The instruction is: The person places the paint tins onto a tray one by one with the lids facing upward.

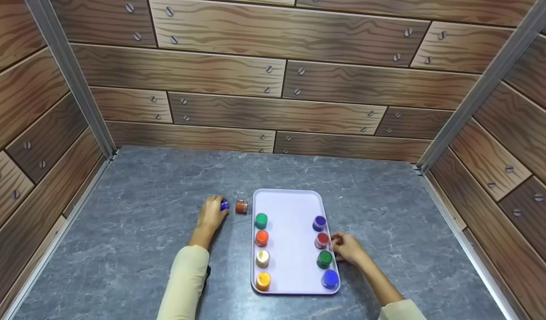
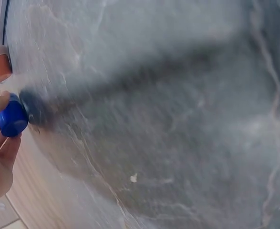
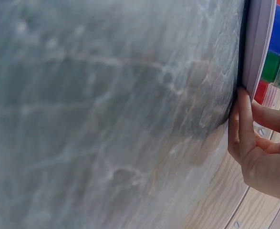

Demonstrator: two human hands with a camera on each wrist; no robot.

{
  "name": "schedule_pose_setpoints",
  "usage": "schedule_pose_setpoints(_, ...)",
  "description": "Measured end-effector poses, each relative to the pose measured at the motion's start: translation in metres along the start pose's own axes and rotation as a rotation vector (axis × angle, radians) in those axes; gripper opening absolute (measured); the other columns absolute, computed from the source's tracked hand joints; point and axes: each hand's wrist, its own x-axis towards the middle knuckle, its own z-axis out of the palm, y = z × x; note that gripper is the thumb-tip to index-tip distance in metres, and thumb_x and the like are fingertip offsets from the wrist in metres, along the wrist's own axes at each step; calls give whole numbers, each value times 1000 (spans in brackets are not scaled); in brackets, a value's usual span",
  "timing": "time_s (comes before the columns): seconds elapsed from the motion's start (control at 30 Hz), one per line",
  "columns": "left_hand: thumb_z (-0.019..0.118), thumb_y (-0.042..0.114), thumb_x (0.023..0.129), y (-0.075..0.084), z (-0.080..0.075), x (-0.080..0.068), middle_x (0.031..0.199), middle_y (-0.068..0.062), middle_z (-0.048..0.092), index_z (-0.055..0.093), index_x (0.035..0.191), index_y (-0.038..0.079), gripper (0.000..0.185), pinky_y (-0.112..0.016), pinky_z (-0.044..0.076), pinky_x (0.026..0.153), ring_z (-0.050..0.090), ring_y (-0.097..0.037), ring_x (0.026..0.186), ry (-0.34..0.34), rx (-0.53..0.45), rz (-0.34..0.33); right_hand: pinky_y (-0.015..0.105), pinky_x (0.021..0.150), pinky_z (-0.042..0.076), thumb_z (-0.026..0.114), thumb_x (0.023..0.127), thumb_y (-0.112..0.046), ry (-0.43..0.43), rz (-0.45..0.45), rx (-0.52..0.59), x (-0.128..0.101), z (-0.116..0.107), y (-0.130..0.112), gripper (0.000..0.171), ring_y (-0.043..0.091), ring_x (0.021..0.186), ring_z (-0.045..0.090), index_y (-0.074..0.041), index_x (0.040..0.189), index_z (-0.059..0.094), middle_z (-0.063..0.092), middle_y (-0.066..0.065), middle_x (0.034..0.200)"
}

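- Left hand (image 1: 212, 215) pinches blue-capped jar (image 1: 225, 205); brown jar (image 1: 241, 206) just beyond it.
- Right hand (image 1: 347, 248), fingers straight, touches tray (image 1: 290, 200) edge beside red-capped jar (image 1: 322, 240).

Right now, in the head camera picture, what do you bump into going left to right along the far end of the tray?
Left hand → blue-capped jar → brown-capped jar → green-capped jar → purple-capped jar, the last two on the tray.
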Motion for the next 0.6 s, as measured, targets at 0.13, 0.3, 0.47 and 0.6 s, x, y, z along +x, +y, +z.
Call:
schedule_pose_setpoints(0.13, 74, 4, 71, 1, 0, 0, 98, -20, 59, 60, 98, -6, 31, -45, 45, 83, 55, -36, 95, 15, 23, 2, 35, 51, 53, 51, 75, 14, 14, -1, -14, 0, 0, -2, 25, 16, 65, 51, 14, 99, 53, 52, 6, 74)
schedule_pose_setpoints(0.3, 73, 3, 72, 2, 0, -1, 96, -20, 60, 61, 96, -6, 29, -46, 46, 81, 56, -37, 92, 33, 63, 9, 36, 52, 53, 52, 77, 14, -6, -22, -13, -1, 0, -3, 23, 17, 66, 51, 17, 100, 51, 53, 7, 74)
schedule_pose_setpoints(0.47, 72, 3, 71, 3, -2, -2, 94, -20, 60, 61, 95, -5, 27, -45, 47, 80, 57, -37, 91, 45, 41, -11, 35, 52, 53, 52, 77, 13, -5, -12, -14, -1, 1, -2, 24, 18, 67, 51, 17, 101, 51, 53, 8, 75)
schedule_pose_setpoints(0.6, 74, 4, 70, 4, -4, -4, 92, -19, 61, 61, 94, -5, 28, -45, 47, 79, 58, -38, 89, 73, -19, -30, 35, 51, 53, 51, 77, 13, 9, 13, -7, -1, 1, -2, 25, 17, 66, 51, 16, 101, 52, 52, 8, 76)
